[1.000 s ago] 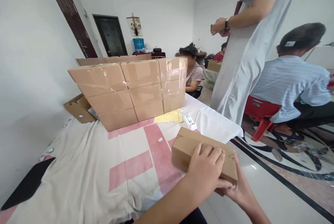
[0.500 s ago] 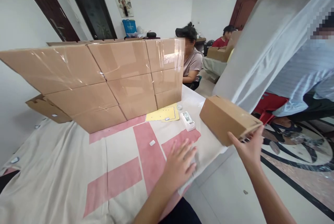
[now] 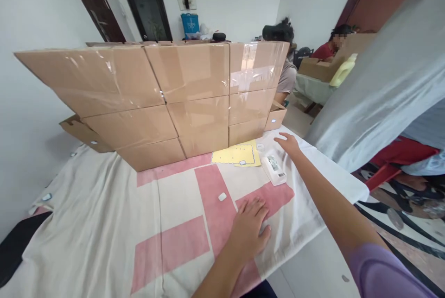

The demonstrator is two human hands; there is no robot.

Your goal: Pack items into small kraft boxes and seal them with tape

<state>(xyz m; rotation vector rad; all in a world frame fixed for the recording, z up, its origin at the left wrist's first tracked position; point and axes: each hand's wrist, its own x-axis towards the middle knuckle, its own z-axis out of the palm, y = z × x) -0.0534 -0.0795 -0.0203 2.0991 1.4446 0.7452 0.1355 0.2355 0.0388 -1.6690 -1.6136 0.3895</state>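
My left hand (image 3: 250, 226) lies flat on the pink-and-cream tablecloth (image 3: 182, 196), fingers spread, holding nothing. Over the table's right side, my right hand (image 3: 289, 144) reaches forward with its fingers apart and empty. Just beyond it a small cardboard box (image 3: 276, 117) with a white sticker stands at the right end of a wall of taped cardboard boxes (image 3: 194, 73); the wall hides part of it. Between my hands and the wall are a white plastic device (image 3: 274, 169) with a small window and a yellow sheet (image 3: 231, 154).
Another cardboard box (image 3: 88, 133) sticks out at the wall's left end. Small white pieces lie on the cloth, one (image 3: 222, 196) on a pink patch. A person (image 3: 287, 75) sits behind the stack. Grey fabric (image 3: 378, 75) and a red stool (image 3: 399, 161) are at the right.
My right hand has let go of the cardboard box and moved forward and left. A box now shows at the stack's right end. My left hand stays on the cloth; the view has shifted.
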